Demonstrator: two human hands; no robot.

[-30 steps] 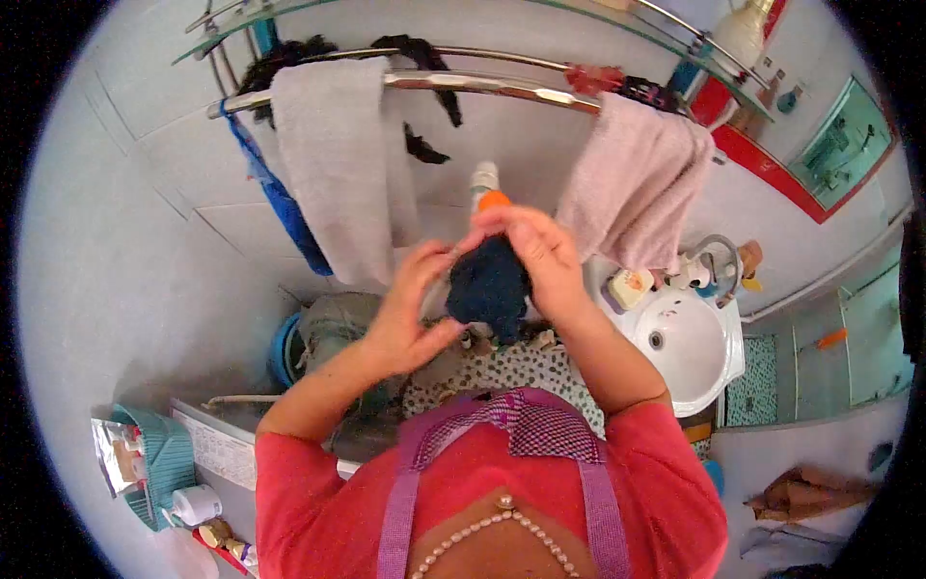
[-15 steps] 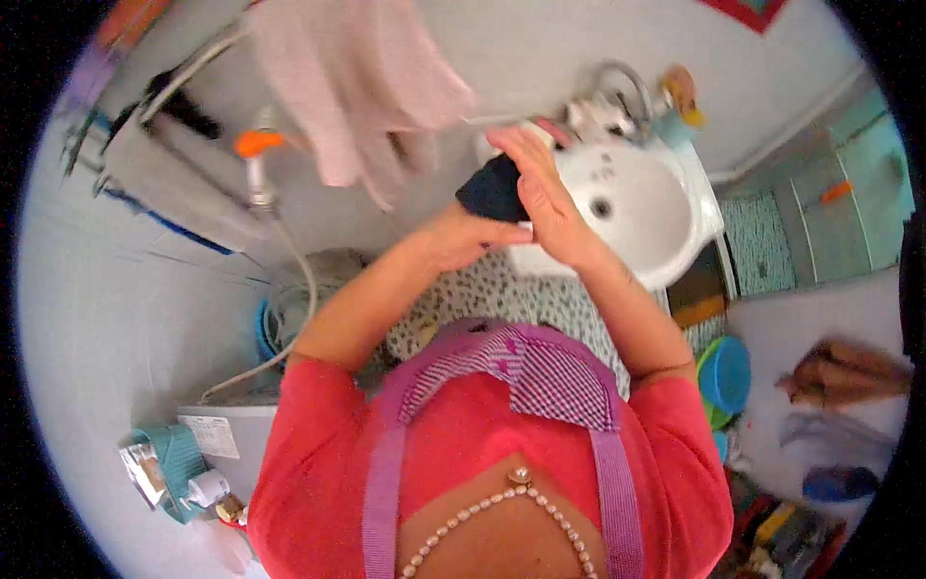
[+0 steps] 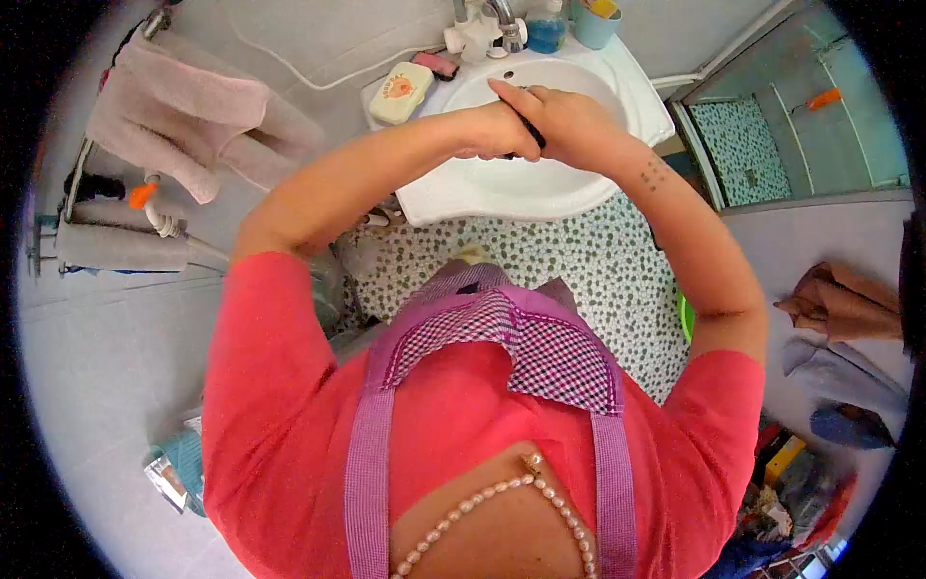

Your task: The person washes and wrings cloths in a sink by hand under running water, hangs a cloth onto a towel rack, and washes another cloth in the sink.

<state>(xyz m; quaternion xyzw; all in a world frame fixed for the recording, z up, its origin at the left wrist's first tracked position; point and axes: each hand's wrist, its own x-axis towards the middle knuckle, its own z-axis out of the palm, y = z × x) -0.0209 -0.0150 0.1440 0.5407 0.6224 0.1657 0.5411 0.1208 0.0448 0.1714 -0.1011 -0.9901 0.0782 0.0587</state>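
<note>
Left hand: the left hand sits in the upper middle of the frame, over the sink; its fingers are curled around a dark cloth, pressing it against the other hand.
Right hand: the right hand lies just right of the left one, touching it; it is clenched on the same dark cloth, with one finger stretched leftward over the top.
Dark cloth: the dark cloth is almost wholly hidden between the two hands; only a thin dark sliver shows, above the basin of the sink.
Sink: the white sink fills the upper middle of the frame, directly below the joined hands.
Tap: a metal tap stands at the sink's far rim, at the top edge of the frame.
Soap dish: a cream soap box rests on the sink's left rim, upper left of the hands.
Cups: a blue bottle and a teal cup stand at the back rim, right of the tap.
Towel: a pink towel hangs in the upper left of the frame.
Floor: a pebble-patterned floor shows below the sink, in the middle of the frame.
Clothing: a red top under a purple checked apron fills the lower middle, with a pearl necklace below it.
</note>
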